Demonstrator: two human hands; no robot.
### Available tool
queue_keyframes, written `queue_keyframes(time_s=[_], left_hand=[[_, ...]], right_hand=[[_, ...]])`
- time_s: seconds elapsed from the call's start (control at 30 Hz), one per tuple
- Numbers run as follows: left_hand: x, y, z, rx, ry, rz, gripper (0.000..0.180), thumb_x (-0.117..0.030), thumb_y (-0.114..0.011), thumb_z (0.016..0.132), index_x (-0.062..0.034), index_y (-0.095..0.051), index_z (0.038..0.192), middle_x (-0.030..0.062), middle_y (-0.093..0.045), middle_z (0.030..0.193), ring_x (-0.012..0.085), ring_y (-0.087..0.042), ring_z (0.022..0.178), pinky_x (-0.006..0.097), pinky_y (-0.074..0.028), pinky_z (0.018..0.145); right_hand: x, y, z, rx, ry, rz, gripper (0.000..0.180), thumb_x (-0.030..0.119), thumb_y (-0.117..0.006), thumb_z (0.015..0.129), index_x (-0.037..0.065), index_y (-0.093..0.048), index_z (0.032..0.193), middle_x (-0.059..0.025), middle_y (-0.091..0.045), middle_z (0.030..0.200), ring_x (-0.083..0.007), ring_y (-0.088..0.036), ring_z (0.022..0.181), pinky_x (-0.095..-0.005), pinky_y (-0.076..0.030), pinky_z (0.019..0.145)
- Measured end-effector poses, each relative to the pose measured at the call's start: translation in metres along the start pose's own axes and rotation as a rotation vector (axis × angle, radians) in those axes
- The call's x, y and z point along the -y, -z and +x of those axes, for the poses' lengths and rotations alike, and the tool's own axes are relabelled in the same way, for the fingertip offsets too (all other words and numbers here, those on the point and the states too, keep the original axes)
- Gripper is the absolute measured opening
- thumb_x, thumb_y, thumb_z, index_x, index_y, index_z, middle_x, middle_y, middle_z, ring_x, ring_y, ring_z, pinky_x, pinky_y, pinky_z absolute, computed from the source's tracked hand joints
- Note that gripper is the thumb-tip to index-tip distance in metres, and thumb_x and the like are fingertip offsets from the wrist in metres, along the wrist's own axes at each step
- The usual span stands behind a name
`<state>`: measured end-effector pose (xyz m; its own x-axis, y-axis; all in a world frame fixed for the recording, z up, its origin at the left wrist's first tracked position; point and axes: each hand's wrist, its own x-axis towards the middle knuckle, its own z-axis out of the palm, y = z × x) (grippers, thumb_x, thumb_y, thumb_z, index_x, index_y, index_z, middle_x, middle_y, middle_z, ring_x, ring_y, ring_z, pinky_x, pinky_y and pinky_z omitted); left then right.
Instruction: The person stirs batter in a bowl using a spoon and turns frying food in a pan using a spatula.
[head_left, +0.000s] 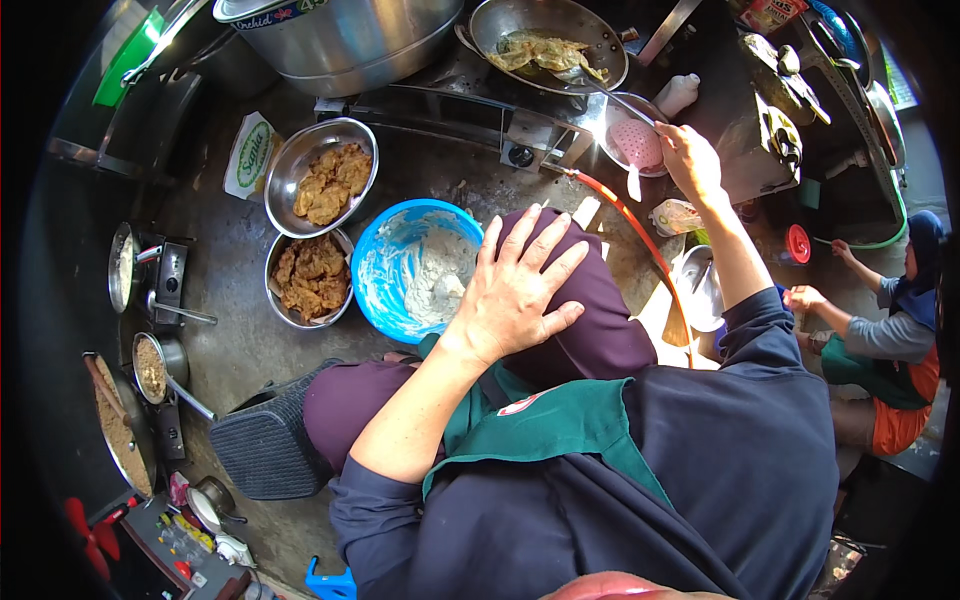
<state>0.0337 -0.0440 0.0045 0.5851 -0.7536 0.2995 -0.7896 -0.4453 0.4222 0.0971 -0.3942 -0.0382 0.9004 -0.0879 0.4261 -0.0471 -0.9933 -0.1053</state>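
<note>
My right hand [690,162] is closed round the long handle of a metal spatula [628,104], which reaches into a wok [607,42] on the stove. Pale, greenish-brown battered pieces [540,52] lie in that wok, by the spatula's head. My left hand [512,292] rests flat on my raised knee, fingers spread and holding nothing. Beside this knee, a blue basin [372,300] contains thick white batter [440,285]. Left of the basin are two steel bowls: the farther bowl [287,170] has golden fritters, the nearer bowl [275,262] darker brown ones.
A large steel pot [340,50] stands at the back. An orange hose [640,232] curves from the stove past my knee. Pans on small burners [168,280] line the left. A pink strainer [637,143] sits right of the stove. Another person [890,330] sits at the right.
</note>
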Motion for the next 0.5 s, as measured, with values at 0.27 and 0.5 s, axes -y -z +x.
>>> queue_keyframes(time_s=[0.27, 0.5], left_hand=[[-0.001, -0.001, 0.001, -0.005, -0.005, -0.001, 0.056, -0.043, -0.065, 0.078, -0.0174, -0.054, 0.127, 0.0094, -0.038, 0.143, 0.0334, -0.029, 0.134, 0.054, -0.021, 0.109], [0.000, 0.000, -0.001, -0.003, 0.003, -0.002, 0.056, -0.043, -0.065, 0.079, -0.0175, -0.054, 0.127, 0.0094, -0.038, 0.143, 0.0331, -0.028, 0.134, 0.054, -0.022, 0.108]], right_hand=[[-0.006, -0.008, 0.019, -0.077, 0.037, -0.017, 0.019, 0.014, -0.062, 0.081, 0.018, -0.070, 0.099, -0.0067, -0.062, 0.077, -0.0260, -0.063, 0.073, -0.0346, -0.051, 0.067], [-0.001, -0.015, 0.045, -0.001, -0.041, 0.046, 0.022, 0.021, -0.057, 0.086, 0.018, -0.069, 0.104, -0.0087, -0.066, 0.087, -0.0281, -0.065, 0.081, -0.0360, -0.052, 0.073]])
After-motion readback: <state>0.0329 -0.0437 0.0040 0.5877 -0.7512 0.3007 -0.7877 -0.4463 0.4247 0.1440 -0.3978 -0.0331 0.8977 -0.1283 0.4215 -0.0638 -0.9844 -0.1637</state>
